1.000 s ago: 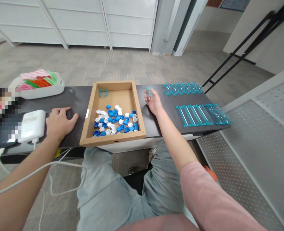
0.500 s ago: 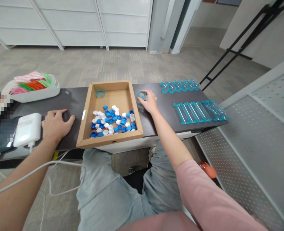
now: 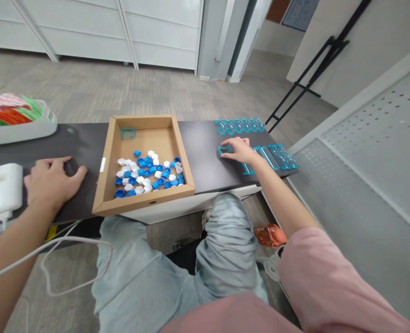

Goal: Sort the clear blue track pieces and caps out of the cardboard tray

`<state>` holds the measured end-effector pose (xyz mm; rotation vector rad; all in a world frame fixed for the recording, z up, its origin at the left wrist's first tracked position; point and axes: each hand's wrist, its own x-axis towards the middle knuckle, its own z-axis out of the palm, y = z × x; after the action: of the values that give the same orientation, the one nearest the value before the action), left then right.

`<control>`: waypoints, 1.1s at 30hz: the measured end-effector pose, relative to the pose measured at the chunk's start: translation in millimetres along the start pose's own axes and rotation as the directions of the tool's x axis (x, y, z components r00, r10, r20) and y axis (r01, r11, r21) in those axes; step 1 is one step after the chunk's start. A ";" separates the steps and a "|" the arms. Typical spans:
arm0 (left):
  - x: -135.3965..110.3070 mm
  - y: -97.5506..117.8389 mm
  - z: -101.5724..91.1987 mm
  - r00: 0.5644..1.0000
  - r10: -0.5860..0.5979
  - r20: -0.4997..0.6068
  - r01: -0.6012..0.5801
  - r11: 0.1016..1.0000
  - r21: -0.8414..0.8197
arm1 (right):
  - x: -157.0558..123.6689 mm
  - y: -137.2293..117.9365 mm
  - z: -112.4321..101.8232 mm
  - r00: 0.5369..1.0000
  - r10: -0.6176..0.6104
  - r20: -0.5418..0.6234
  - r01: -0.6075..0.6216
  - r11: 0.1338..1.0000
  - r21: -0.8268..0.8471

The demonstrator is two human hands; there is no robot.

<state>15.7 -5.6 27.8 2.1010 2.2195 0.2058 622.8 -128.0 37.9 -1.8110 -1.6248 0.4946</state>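
My right hand (image 3: 238, 150) grips a small teal, clear plastic frame piece (image 3: 222, 150) between thumb and fingers, over the dark tabletop. Close beside that hand lies a row of long teal-edged clear plastic pieces (image 3: 272, 158), partly covered by my fingers and wrist. Behind it, a second row of curved teal pieces (image 3: 239, 125) lines the far edge. On the left, my left hand (image 3: 54, 182) rests flat with fingers spread and holds nothing. A cardboard tray (image 3: 183, 157) between my hands holds blue and white hexagonal pieces (image 3: 145, 171) and one teal frame piece (image 3: 128, 133) in its far left corner.
A white charger (image 3: 2, 189) with a cable (image 3: 76, 239) sits left of my left hand. Farther back is a white basket (image 3: 24, 132) of colourful strips. A perforated metal panel (image 3: 357, 185) stands at the right, with an orange object (image 3: 271, 235) on the floor below.
My right hand has carried the teal frame piece rightward, away from the tray and up to the row of long pieces. The view has turned right; my left hand stays flat on the table.
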 end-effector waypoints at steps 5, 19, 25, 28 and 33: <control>-0.1 0.7 1.2 1.000 -0.004 -0.011 0.004 1.000 -0.020 | -10.7 1.4 -5.0 0.994 0.108 -0.013 -0.100 0.952 0.288; -6.1 2.4 -2.2 1.000 0.022 -0.021 -0.023 0.997 -0.076 | 64.2 -142.4 90.8 0.875 -0.424 0.233 0.417 0.905 0.079; -5.9 -0.8 3.4 0.998 0.028 -0.056 -0.033 0.995 -0.090 | 146.4 -217.0 213.0 0.814 -0.397 0.424 0.502 0.848 -0.170; -4.2 -3.0 7.8 0.997 0.018 -0.073 -0.025 0.996 -0.091 | 171.6 -225.9 248.5 0.854 -0.290 0.432 0.425 0.868 -0.257; -1.2 -7.2 13.9 0.996 0.020 -0.090 -0.029 0.994 -0.103 | 177.7 -219.6 244.7 0.836 -0.353 0.419 0.477 0.846 -0.238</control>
<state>10.8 -6.6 13.0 2.1043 2.1794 0.4161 329.0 103.0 36.1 -1.5659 -2.4205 0.3756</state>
